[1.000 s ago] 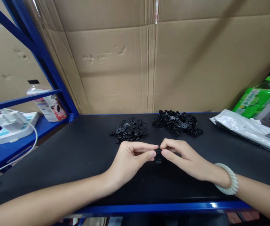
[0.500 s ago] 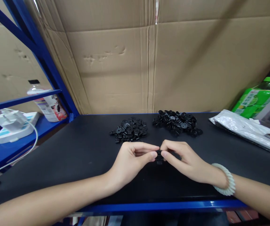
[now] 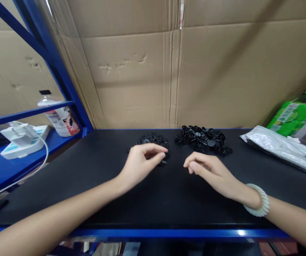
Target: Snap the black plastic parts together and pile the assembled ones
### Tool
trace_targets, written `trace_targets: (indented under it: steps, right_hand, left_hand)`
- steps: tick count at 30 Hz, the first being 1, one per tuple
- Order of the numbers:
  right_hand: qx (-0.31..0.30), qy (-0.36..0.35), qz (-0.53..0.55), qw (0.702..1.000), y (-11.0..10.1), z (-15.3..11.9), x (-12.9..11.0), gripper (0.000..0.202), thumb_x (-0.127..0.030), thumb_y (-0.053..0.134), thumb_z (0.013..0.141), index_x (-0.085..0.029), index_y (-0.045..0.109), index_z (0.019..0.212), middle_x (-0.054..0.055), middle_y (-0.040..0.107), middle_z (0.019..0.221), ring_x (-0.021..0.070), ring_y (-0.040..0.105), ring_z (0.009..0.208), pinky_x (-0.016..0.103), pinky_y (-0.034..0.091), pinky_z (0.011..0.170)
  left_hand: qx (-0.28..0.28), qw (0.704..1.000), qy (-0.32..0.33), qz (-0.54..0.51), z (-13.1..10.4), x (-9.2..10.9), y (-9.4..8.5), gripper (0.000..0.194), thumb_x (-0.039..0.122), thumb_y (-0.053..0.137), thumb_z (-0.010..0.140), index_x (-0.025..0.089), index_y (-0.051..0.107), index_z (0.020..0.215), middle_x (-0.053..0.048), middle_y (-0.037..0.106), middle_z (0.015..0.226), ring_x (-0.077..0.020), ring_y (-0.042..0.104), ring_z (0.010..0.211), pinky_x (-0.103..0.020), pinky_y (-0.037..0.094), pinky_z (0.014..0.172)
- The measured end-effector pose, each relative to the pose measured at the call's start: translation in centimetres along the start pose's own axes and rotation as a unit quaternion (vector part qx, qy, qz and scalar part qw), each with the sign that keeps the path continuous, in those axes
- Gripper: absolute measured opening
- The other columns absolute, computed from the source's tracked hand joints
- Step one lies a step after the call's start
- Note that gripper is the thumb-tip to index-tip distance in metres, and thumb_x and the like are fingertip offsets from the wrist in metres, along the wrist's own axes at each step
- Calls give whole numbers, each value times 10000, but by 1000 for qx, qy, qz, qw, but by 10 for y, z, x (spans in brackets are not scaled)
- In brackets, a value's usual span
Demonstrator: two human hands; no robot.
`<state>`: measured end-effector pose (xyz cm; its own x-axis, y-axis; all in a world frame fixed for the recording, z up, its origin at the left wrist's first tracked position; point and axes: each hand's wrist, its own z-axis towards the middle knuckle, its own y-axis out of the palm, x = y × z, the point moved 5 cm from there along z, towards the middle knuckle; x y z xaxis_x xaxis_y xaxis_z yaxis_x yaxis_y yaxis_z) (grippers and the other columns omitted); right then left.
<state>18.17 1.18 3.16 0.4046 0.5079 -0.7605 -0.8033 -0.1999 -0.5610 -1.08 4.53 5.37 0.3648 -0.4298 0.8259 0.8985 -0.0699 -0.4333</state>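
Observation:
Two piles of small black plastic parts lie on the black tabletop (image 3: 107,202). My left hand (image 3: 142,163) is at the near side of the left pile (image 3: 153,138) and covers part of it. Its thumb and fingers are a little apart, and a dark part shows just beyond the fingertips. My right hand (image 3: 209,170), with a pale beaded bracelet (image 3: 262,201) at the wrist, hovers in front of the right pile (image 3: 203,138). Its thumb and fingertips are pressed together, and nothing shows between them.
A silvery-white plastic package (image 3: 283,149) and a green-labelled bottle (image 3: 294,113) are at the right. On the blue shelf at the left are a white power strip (image 3: 26,144) with a cable and another bottle (image 3: 62,119). Cardboard (image 3: 131,71) stands behind.
My hands have come apart from the small black part they both held. My left hand has moved left and forward to the left pile. My right hand has shifted slightly right.

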Motion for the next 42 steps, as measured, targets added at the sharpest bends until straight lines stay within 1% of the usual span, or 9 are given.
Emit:
trace_targets:
  steps: [2,6,12,15,18,21,29,36,42]
  right_hand:
    - [19,9,-4,1000,-5,1,5,244,-336,431,963,-188,601,868,-6,561,730,132,506,678,255,371,617]
    - [64,-1,-33,997,-20,5,9,270,-334,439,955,-194,619,812,0,585,711,140,515,659,268,376,615]
    - [310,-13,-94,946,-94,2,11,233,-340,490,906,-208,625,769,20,597,664,161,534,630,276,395,598]
    - [254,40,-181,949,-102,7,20,195,-341,542,855,-201,633,753,24,617,642,165,548,588,273,386,556]
    - [132,82,-284,946,-84,14,36,183,-321,581,805,-194,632,684,11,616,570,160,549,518,274,373,532]
    - [96,96,-311,941,-67,17,50,145,-287,605,765,-192,632,660,-6,585,500,155,530,470,276,359,521]
    - [151,93,-245,953,-68,14,40,116,-230,545,772,-178,626,708,11,636,599,154,572,530,281,418,566]
    - [229,149,77,959,-80,12,56,245,-401,624,769,-163,578,732,24,574,642,86,459,418,246,377,401]
    - [213,119,165,956,-69,11,48,305,-449,681,758,-174,619,876,16,577,727,116,527,566,280,474,544]
  left_hand:
    - [63,991,45,110,16,-7,-21,165,238,649,776,156,754,874,-64,766,870,-204,696,785,-298,540,736]
    - [75,980,46,181,39,-31,-43,139,236,659,750,150,752,807,-81,756,831,-210,674,710,-328,530,706]
    - [96,973,100,185,27,-22,-31,172,211,598,810,185,720,929,-68,717,981,-195,648,852,-307,498,807]
    - [27,971,162,172,8,-2,-6,166,159,573,830,186,722,900,-70,709,983,-196,646,923,-301,493,847]
    - [-66,965,209,146,-12,12,20,201,116,560,835,180,717,941,-73,697,1009,-184,643,954,-300,488,887]
    - [-126,963,209,112,-27,16,36,231,86,546,834,154,707,984,-84,686,1018,-170,642,937,-273,500,853]
    - [-138,977,145,66,-27,12,39,238,52,546,797,136,712,944,-76,689,943,-144,612,736,-265,508,709]
    - [-146,984,92,39,-25,8,40,223,89,567,790,161,725,929,-66,699,937,-151,626,754,-266,516,720]
    - [-140,989,5,-41,-23,-1,41,201,165,615,784,156,717,957,-74,709,936,-162,656,777,-281,544,735]
